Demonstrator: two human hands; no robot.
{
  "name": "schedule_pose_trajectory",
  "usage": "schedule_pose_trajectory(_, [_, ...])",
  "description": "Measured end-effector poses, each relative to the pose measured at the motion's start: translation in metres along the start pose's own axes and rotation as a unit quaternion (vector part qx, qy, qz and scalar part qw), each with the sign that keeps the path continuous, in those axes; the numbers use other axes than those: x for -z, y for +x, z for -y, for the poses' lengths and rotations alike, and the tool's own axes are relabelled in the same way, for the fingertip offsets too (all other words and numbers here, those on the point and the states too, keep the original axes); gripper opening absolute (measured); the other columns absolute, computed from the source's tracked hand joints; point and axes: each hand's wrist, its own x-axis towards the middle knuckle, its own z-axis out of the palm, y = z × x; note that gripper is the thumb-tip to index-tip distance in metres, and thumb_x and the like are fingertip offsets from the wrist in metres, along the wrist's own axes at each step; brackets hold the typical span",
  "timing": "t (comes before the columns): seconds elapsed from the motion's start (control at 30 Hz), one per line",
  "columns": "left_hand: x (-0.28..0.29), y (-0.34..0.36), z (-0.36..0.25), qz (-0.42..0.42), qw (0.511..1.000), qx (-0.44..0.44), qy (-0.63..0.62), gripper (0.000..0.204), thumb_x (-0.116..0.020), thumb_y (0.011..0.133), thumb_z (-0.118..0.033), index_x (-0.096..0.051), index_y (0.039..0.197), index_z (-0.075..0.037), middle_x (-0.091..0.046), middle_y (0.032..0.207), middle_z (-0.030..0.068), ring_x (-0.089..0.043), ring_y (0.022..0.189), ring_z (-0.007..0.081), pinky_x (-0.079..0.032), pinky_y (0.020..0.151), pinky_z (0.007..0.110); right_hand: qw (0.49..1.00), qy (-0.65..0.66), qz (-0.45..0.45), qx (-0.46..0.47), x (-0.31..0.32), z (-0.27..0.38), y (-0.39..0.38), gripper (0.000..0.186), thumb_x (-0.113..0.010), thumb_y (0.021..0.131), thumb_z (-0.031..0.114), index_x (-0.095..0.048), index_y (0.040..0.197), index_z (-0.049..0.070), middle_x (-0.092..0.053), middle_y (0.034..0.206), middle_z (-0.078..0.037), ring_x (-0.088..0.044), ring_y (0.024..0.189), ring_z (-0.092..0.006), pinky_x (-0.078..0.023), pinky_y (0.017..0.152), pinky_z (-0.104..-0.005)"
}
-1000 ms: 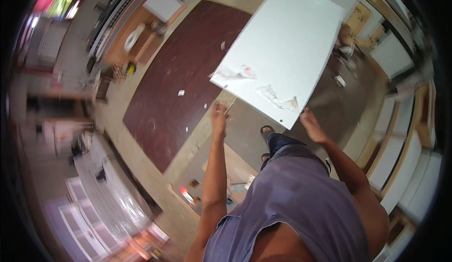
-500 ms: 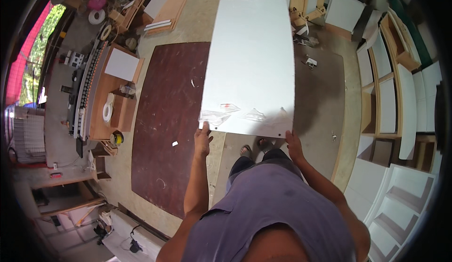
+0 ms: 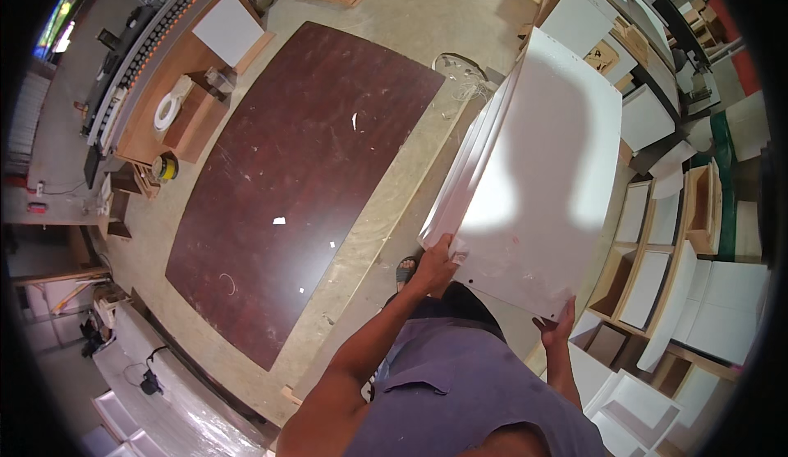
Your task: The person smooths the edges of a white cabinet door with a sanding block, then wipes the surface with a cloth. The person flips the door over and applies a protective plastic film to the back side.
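Note:
My left hand is closed on the near left part of a large white panel, beside some crumpled clear plastic. My right hand grips the panel's near right corner. The panel's long left side shows several parallel pale edges; I cannot tell whether these are stacked boards or one piece. A dark shadow lies across the panel's upper face, and small dark holes show near its near edge. A sandaled foot shows below the panel's left corner.
A large maroon board lies on the concrete floor to the left. A cluttered workbench with white sheets and rolls stands beyond it. Wooden and white cabinet carcasses line the right side. Loose wires lie near the maroon board's far corner.
My hands have taken hold of the white panel's near end. The panel has moved rightward and down in the view, and its left side edges now show. The view has turned.

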Motion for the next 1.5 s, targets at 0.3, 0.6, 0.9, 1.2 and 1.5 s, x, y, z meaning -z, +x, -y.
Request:
schedule_pose_trajectory(0.3, [0.009, 0.014, -0.009, 0.029, 0.999, -0.017, -0.032, 0.036, -0.061, 0.094, -0.020, -0.048, 0.119, 0.002, -0.064, 0.102, 0.0285, -0.064, 0.101, 0.0435, -0.049, 0.087, 0.046, 0.985, 0.151, 0.066, 0.041, 0.002, -0.007, 0.046, 0.065, -0.062, 0.092, 0.055, -0.046, 0.142, 0.016, -0.054, 0.138, -0.012, -0.056, 0.120, -0.0370, -0.048, 0.096, -0.0584])
schedule_pose_trajectory(0.6, [0.007, 0.125, -0.035, 0.023, 0.984, -0.125, -0.125, 0.046, -0.063, 0.095, -0.028, -0.054, 0.124, 0.007, -0.067, 0.110, 0.0258, -0.066, 0.104, 0.0367, -0.049, 0.092, 0.041, 0.992, 0.098, 0.067, 0.047, -0.051, 0.057, 0.102, 0.058, -0.060, 0.096, 0.047, -0.048, 0.142, 0.014, -0.056, 0.136, -0.010, -0.053, 0.123, -0.0402, -0.041, 0.095, -0.0685])
schedule_pose_trajectory(0.9, [-0.003, 0.253, -0.105, 0.020, 0.998, -0.057, -0.026, 0.062, -0.062, 0.096, -0.032, -0.047, 0.132, 0.016, -0.064, 0.120, 0.0264, -0.061, 0.110, 0.0286, -0.048, 0.094, 0.037, 0.988, 0.129, 0.067, 0.050, -0.126, 0.165, 0.186, 0.077, -0.065, 0.091, 0.052, -0.037, 0.151, 0.012, -0.034, 0.156, -0.016, -0.029, 0.141, -0.0495, -0.010, 0.103, -0.0816])
schedule_pose_trajectory(1.2, [-0.018, 0.332, -0.156, 0.078, 0.994, -0.047, -0.054, 0.071, -0.062, 0.096, -0.037, -0.042, 0.135, 0.019, -0.058, 0.130, 0.0279, -0.057, 0.118, 0.0295, -0.046, 0.098, 0.038, 0.991, 0.130, -0.008, 0.040, -0.164, 0.245, 0.249, 0.092, -0.064, 0.091, 0.055, -0.018, 0.158, 0.013, -0.003, 0.165, -0.019, 0.005, 0.146, -0.0539, -0.014, 0.103, -0.0813])
schedule_pose_trajectory(1.5, [-0.006, 0.416, -0.163, 0.222, 0.965, 0.033, -0.136, 0.072, -0.057, 0.094, -0.050, -0.051, 0.135, 0.009, -0.062, 0.126, 0.0206, -0.059, 0.116, 0.0286, -0.048, 0.095, 0.039, 0.965, -0.235, 0.092, 0.067, -0.126, 0.325, 0.236, 0.113, -0.061, 0.074, 0.082, -0.029, 0.155, 0.011, -0.029, 0.159, -0.020, -0.027, 0.143, -0.0478, -0.012, 0.105, -0.0793])
